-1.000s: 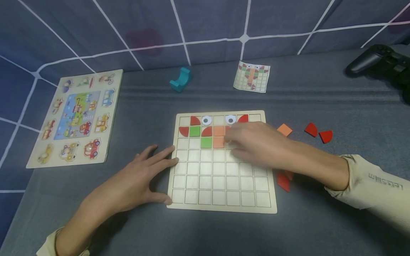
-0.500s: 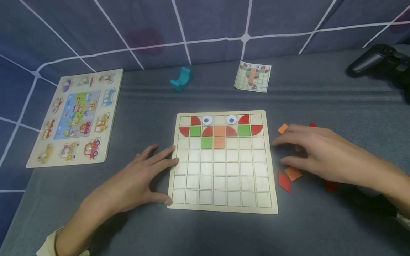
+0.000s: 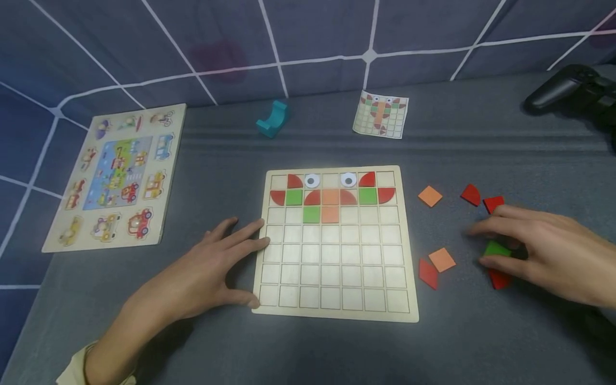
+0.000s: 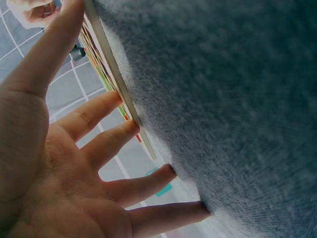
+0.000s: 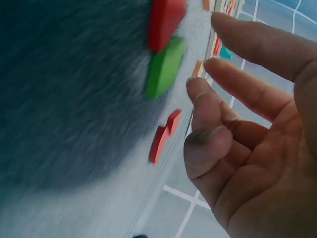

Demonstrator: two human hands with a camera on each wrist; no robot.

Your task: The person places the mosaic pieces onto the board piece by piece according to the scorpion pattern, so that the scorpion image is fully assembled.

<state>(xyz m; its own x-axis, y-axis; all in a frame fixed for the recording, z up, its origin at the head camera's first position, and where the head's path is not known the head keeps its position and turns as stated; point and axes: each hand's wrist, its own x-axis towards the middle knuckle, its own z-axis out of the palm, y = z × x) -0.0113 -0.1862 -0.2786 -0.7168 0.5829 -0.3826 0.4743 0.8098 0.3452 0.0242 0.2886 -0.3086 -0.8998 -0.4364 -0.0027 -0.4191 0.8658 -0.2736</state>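
Note:
A pale wooden grid board [image 3: 332, 267] lies in the middle, its top rows bearing red quarter-circles, green and orange squares and two googly eyes. My left hand [image 3: 212, 267] is spread at the board's left edge, thumb and fingertips touching it; the left wrist view shows two fingertips [image 4: 130, 124] against the rim. At the right my right hand [image 3: 553, 251] hovers over a green square [image 3: 497, 249], thumb and fingers apart around it. In the right wrist view the green square [image 5: 165, 68] lies on the cloth beside a red piece [image 5: 166, 22], clear of the fingers.
Two orange squares [image 3: 441, 260], a red diamond [image 3: 428, 274] and red quarter-circles [image 3: 470, 194] lie right of the board. A printed pattern card [image 3: 380, 114] and a teal curved block [image 3: 273, 119] sit behind. A picture puzzle [image 3: 115, 176] lies left, a black game controller [image 3: 568, 96] far right.
My right hand has left the board's upper rows and moved right, past the orange squares, to the green square. My left hand has stayed at the board's edge.

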